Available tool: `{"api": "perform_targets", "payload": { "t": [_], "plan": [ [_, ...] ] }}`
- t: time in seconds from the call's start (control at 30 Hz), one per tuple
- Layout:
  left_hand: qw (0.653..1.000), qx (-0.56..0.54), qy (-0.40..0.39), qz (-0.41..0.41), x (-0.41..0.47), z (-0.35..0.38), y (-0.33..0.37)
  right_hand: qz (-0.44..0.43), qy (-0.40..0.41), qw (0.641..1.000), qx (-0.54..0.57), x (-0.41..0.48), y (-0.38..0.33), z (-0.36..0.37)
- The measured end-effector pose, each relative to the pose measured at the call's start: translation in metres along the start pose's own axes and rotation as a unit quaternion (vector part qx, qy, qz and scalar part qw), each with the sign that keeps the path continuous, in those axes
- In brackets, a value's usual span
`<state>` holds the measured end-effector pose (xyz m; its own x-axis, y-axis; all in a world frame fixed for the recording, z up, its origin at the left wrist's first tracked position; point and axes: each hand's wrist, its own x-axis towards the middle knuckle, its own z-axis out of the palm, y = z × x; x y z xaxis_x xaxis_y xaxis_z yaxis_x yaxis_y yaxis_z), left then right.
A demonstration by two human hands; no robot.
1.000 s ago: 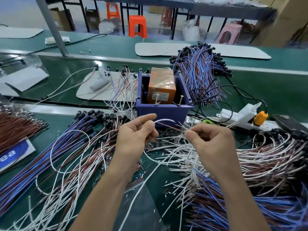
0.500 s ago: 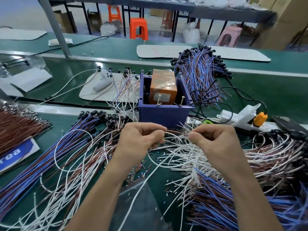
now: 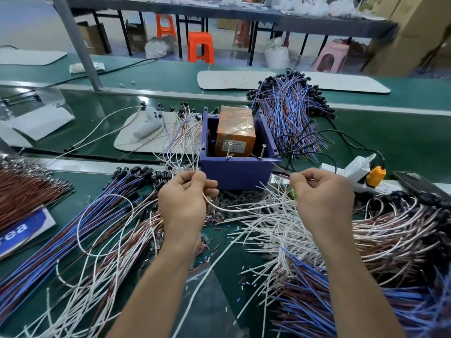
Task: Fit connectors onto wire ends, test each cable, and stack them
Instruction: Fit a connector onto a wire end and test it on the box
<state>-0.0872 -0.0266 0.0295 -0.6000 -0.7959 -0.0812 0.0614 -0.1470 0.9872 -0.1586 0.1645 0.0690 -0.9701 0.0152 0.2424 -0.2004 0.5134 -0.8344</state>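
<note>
Left hand: fingers curled, pinching one end of a white wire. Right hand: curled too, gripping the wire's other part. The wire sags between them. Blue box sits just beyond and between both hands, orange pack inside. Loose white wires lie under the right hand. Blue-brown cables with black connectors lie left of the left hand. Power strip is right of the right hand.
</note>
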Motion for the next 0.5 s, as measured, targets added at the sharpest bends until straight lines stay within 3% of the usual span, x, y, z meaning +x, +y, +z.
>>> {"api": "perform_targets", "payload": {
  "t": [0.27,0.5],
  "plan": [
    [0.995,0.096,0.012,0.012,0.004,0.01,-0.003,0.018,0.016,1.0,0.001,0.007,0.004,0.007],
    [0.993,0.114,0.023,0.011,0.008,0.014,-0.004,0.015,0.004,1.0,0.002,0.004,0.009,0.006]
  ]
}}
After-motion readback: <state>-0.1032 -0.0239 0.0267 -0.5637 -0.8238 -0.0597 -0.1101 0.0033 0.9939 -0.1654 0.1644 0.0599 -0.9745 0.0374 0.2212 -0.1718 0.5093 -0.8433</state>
